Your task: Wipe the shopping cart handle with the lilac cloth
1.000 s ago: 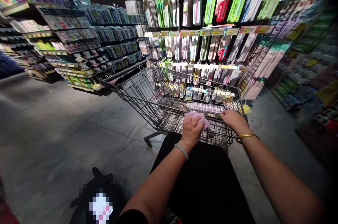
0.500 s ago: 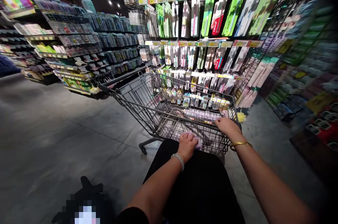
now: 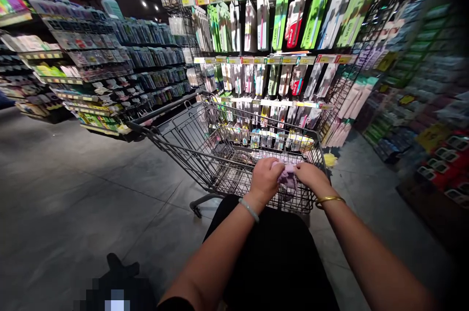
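A lilac cloth [image 3: 287, 177] is stretched between my two hands, over the near side of the shopping cart [image 3: 205, 152]. My left hand [image 3: 266, 179] is closed on its left end, with thumb and fingers pressed together. The fingertips of my right hand [image 3: 310, 175] pinch the cloth's upper right part, close to the cart's rim. Below the hands, the cart's wire mesh shows the basket, with pale packaged items [image 3: 242, 174] inside. My black-clad knees are just in front of the cart.
Beyond the cart stands a rack of hanging packages [image 3: 280, 22] with price strips. More stocked shelves [image 3: 146, 56] line the left, and others [image 3: 421, 105] the right. A dark, partly pixelated object [image 3: 122, 281] is on the floor at lower left.
My left hand has risen from my lap with the lilac cloth. My right hand has taken hold of the cloth's other side. The view has shifted slightly to the right.
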Tool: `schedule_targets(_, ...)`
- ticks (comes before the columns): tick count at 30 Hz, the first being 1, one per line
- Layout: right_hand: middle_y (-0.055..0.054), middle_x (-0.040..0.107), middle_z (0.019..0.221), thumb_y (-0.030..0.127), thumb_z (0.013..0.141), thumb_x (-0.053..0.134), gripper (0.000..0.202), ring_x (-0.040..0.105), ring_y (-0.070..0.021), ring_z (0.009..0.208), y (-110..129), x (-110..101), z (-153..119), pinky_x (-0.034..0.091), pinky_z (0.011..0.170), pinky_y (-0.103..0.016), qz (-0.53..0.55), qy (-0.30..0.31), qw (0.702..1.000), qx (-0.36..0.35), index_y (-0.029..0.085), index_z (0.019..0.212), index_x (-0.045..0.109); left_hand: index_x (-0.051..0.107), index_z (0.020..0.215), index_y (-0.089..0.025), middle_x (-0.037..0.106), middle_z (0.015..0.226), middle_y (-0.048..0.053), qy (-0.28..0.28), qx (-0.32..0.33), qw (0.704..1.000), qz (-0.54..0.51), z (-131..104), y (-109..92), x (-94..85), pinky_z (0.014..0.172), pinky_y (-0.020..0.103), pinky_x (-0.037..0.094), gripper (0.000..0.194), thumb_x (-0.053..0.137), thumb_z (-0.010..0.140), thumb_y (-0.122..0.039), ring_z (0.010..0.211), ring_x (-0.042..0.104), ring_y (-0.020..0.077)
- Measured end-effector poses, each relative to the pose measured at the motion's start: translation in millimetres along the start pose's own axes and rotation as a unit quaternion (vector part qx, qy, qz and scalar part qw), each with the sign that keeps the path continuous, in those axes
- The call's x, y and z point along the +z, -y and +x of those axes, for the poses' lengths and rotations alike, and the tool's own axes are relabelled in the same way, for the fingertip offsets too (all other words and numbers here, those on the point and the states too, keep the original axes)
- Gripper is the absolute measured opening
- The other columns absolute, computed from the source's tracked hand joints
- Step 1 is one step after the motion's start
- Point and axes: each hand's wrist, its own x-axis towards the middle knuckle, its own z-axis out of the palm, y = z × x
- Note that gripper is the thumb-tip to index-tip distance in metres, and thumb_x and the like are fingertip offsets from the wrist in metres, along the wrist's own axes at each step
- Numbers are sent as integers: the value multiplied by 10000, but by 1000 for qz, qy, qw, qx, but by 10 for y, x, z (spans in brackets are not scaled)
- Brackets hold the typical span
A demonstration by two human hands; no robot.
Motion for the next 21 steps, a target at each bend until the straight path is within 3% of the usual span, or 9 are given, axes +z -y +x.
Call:
schedule_targets(4,-143,713,1160,347,862,492,348,678,-253,1045,-11,-9,-25,486,844,-321,4,10,1000,0,219,1076,735,624,1107,-211,640,1047,85,85,32,995,39,152,-41,86,818,377,489,308,710,818,-273,954,567,251)
schedule_targets(7,-139,724,1122,372,842,529,333,686,-260,1019,-25,-16,-42,487,829,-322,14,18,1000,-4,218,1046,743,629,1146,-232,645,1065,84,107,137,984,46,95,-49,108,840,371,482,233,601,918,-268,970,573,231)
schedule_targets(10,-162,711,1152,423,897,429,416,679,-281,1036,-30,-20,-47,494,839,-354,22,16,1000,1,191,1035,745,645,1138,-276,639,1185,52,134,223,965,32,50,98,3,920,351,464,211,499,987,-254,1048,568,198)
schedule_targets(12,-157,706,1169,455,909,405,447,676,-283,1042,-20,-16,-47,497,855,-368,28,16,999,5,199,1041,747,654,1119,-291,640,1178,32,151,171,973,29,61,257,-110,889,311,475,185,549,967,-304,1029,577,183)
schedule_targets(16,-149,703,1179,464,899,437,432,673,-284,1054,37,7,-51,497,875,-376,39,18,999,11,211,1057,749,633,1176,-227,631,1114,87,105,33,992,69,64,406,-233,783,326,494,280,608,902,-274,952,587,221)
schedule_targets(21,-141,725,1134,394,790,597,340,692,-294,1020,85,24,-45,507,847,-365,47,50,997,17,217,1030,761,662,1122,-230,661,1067,54,134,-14,990,36,-28,28,-38,806,284,470,244,479,970,-285,927,590,184)
